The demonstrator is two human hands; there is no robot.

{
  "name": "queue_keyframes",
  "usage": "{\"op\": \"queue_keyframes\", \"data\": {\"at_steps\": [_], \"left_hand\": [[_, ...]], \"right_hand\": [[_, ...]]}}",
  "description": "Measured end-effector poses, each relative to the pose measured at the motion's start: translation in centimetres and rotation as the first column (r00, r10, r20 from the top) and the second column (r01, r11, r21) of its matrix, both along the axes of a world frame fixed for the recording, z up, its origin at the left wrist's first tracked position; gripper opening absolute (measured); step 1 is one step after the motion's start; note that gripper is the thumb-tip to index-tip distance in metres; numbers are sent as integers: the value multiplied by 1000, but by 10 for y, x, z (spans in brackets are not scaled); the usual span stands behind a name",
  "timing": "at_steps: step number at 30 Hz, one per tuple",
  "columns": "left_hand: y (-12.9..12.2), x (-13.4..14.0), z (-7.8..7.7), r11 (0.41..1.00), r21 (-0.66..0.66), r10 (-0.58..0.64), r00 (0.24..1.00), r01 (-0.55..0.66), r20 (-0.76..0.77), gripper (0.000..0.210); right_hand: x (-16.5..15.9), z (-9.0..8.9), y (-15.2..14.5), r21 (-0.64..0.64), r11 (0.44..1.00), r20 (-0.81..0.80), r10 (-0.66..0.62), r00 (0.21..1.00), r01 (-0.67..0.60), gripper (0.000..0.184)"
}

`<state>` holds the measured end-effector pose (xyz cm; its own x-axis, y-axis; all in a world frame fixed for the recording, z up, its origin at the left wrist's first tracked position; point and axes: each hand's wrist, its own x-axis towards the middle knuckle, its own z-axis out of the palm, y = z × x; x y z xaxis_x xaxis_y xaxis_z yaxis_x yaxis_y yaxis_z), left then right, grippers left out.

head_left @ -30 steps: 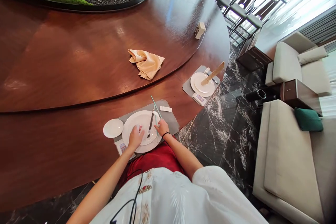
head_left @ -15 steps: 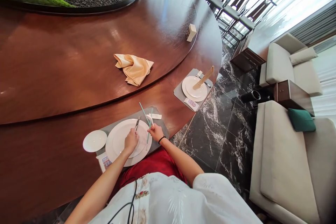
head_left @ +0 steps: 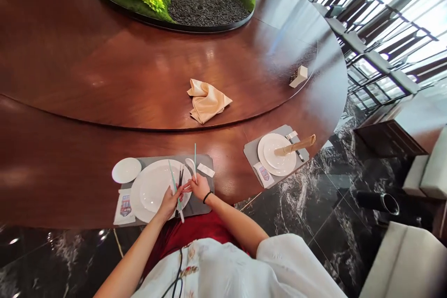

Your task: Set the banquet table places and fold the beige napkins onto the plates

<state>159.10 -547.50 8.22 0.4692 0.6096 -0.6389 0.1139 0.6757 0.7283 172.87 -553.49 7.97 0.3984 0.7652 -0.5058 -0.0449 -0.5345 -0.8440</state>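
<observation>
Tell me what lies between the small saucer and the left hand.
Head view: part of the large white plate, which also extends beneath the left hand.

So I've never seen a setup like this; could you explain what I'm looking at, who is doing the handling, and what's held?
No machine here: these are a person's two bare hands, filmed by one camera worn on the head, looking forward and down. The left hand holds dark chopsticks and a thin teal stick. The right hand holds a white spoon and, it seems, a second teal stick. Near them are white plates on a grey mat, with a small white dish beside the plates. Farther along the wooden table lie a gold napkin and another place setting.
</observation>
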Motion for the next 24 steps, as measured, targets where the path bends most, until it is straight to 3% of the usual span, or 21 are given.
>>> {"op": "queue_keyframes", "data": {"at_steps": [2, 4, 6, 8, 12, 18, 21, 24], "left_hand": [[-6, -3, 0, 993, -18, 117, 993, -116, 14, 42], [-9, -7, 1, 977, -28, 214, 976, -213, 33, 41], [-11, -11, 4, 953, -42, 302, 953, -301, 36, 41], [-12, -14, 7, 929, -46, 368, 930, -367, 16, 42], [-14, -22, 14, 909, 4, 416, 908, -416, -46, 47], [-23, -42, 15, 929, 19, 369, 927, -369, -64, 51], [-27, -41, 14, 932, 0, 361, 929, -362, -83, 49], [-28, -30, 18, 931, -33, 361, 929, -364, -78, 47]], "right_hand": [[13, -5, 1, -139, 987, 196, 106, 975, -79, 9], [20, -12, 3, -300, 940, 407, 282, 869, -164, 12], [20, -19, 7, -422, 881, 512, 424, 747, -211, 14], [13, -24, 10, -466, 859, 556, 472, 684, -214, 16], [-2, -29, 14, -459, 876, 625, 435, 648, -145, 25], [15, -22, 17, -480, 866, 570, 428, 701, -139, 18], [16, -8, 9, -406, 900, 482, 360, 799, -160, 18], [-8, 12, -2, -242, 957, 259, 222, 940, -159, 24]]}}
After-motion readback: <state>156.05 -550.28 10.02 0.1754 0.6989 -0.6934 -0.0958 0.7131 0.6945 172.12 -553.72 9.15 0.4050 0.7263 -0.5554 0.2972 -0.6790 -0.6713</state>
